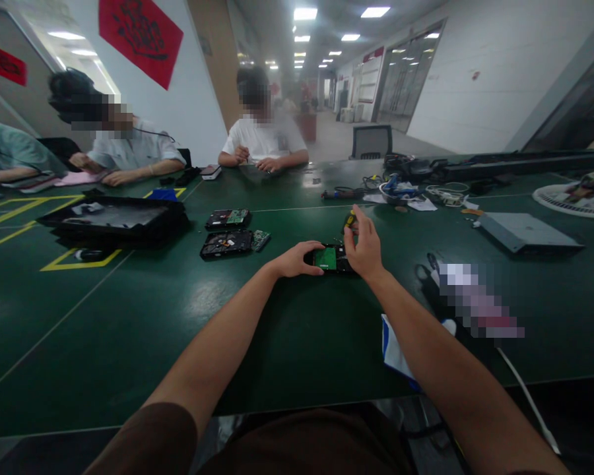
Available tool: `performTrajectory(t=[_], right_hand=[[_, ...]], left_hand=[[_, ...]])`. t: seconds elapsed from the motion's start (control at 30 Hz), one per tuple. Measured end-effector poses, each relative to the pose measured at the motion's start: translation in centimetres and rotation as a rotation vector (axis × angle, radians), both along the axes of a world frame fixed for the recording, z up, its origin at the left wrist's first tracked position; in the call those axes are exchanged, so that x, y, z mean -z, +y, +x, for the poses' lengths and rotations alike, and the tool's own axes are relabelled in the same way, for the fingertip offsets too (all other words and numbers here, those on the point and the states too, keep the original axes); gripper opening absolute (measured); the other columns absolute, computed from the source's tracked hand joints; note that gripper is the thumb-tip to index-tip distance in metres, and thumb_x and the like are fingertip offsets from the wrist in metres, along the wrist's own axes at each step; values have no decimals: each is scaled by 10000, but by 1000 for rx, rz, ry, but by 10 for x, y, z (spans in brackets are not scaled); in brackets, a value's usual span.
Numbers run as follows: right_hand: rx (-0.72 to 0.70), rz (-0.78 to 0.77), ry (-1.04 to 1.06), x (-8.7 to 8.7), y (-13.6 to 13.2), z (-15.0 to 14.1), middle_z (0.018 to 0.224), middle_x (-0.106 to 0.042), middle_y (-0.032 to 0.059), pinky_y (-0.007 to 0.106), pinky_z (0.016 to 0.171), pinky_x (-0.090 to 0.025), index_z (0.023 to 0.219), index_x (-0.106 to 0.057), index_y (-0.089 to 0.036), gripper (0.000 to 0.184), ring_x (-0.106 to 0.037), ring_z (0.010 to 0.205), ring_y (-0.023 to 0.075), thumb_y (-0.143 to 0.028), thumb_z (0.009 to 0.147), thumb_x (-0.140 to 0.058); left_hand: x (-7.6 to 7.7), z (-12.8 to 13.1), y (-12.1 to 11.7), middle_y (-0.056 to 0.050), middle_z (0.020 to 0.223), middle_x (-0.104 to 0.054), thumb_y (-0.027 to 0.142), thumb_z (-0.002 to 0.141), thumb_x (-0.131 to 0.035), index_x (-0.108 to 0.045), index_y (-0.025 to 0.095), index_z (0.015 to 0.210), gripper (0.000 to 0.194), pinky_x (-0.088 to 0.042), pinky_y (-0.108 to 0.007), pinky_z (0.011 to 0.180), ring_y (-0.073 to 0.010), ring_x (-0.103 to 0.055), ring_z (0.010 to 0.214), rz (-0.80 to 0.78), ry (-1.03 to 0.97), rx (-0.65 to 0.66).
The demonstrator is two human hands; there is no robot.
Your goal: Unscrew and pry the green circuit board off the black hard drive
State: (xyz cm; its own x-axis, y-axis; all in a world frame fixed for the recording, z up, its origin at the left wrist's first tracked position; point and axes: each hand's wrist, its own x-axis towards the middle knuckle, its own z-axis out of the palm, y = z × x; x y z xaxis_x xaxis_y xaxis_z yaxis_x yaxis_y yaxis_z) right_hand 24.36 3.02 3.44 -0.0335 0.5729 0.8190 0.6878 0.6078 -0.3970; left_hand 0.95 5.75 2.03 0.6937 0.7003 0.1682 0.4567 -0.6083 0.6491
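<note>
A hard drive [328,258] with a green circuit board facing up lies on the green table in front of me. My left hand [299,259] grips its left end between thumb and fingers. Over the right end, my right hand [363,244] is closed around a screwdriver [349,220] with a yellow and black handle. The screwdriver's tip is hidden, so I cannot tell whether it touches a screw. Left of my hands lie two more hard drives, one [228,218] behind the other [226,244], and a loose circuit board [261,240].
A black tray [113,221] stands at the left. Cables [406,190] and a flat metal box [529,232] lie to the right. A white and blue cloth [398,346] is under my right forearm. Co-workers sit across the table, one [264,142] straight ahead.
</note>
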Motion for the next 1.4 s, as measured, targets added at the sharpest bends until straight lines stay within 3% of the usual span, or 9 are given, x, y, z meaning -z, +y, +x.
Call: performTrajectory(t=[0.23, 0.47, 0.83, 1.4], right_hand=[[-16, -32, 55, 2, 0, 2, 1346, -541, 137, 461, 827, -626, 1509, -388, -296, 554, -663, 952, 238, -328, 979, -545], [-53, -52, 38, 4, 4, 0, 1461, -516, 155, 478, 921, -604, 1568, -286, -259, 620, -670, 1052, 253, -270, 984, -492], [-22, -27, -5, 2, 3, 1, 1409, -539, 135, 557, 959, -575, 1553, -326, -278, 600, -631, 1096, 286, -293, 980, -503], [-3, -32, 22, -2, -2, -1, 1296, -563, 130, 472, 807, -623, 1502, -400, -283, 547, -651, 938, 246, -345, 976, -535]], left_hand=[[2, 0, 2, -121, 1555, -470, 499, 706, -827, -541, 225, 1428, 823, -293, -492, 1226, -333, -411, 1458, -11, 15, -10], [3, 0, 2, -123, 1545, -482, 504, 708, -828, -541, 209, 1428, 829, -309, -472, 1218, -330, -418, 1451, 1, 1, 1], [3, -1, 3, -124, 1552, -472, 510, 716, -818, -529, 217, 1440, 833, -312, -474, 1213, -327, -417, 1451, 1, -4, 15], [2, 0, 1, -131, 1551, -474, 506, 718, -818, -526, 200, 1442, 839, -304, -462, 1222, -323, -417, 1454, 2, 5, 1]])
